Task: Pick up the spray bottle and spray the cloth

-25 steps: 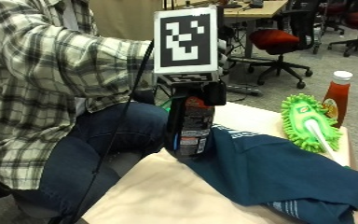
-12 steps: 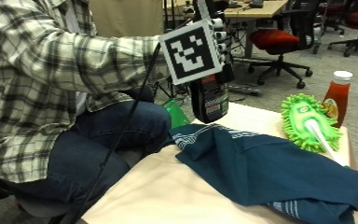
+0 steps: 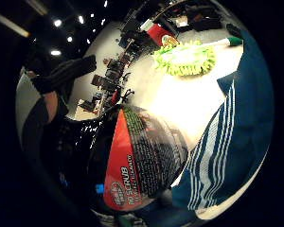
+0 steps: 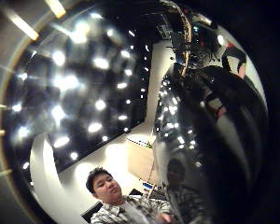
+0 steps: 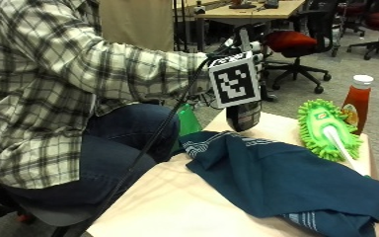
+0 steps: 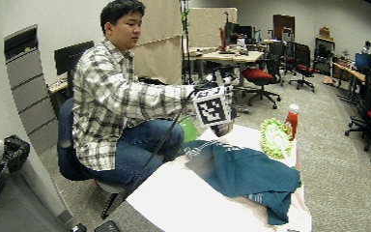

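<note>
Gloved right hand apparently curled around raised spray bottle, grip closed, above teal cloth

We sit at the table's edge with our right arm stretched forward, its plaid sleeve reaching to the wrist. Our gloved right hand is raised above the tabletop, fingers curled round the spray bottle, which hangs below the hand clear of the surface. In the little-finger palm view the bottle's dark body and red label fill the space close against our palm, and a black glove finger shows at the edge
</note>
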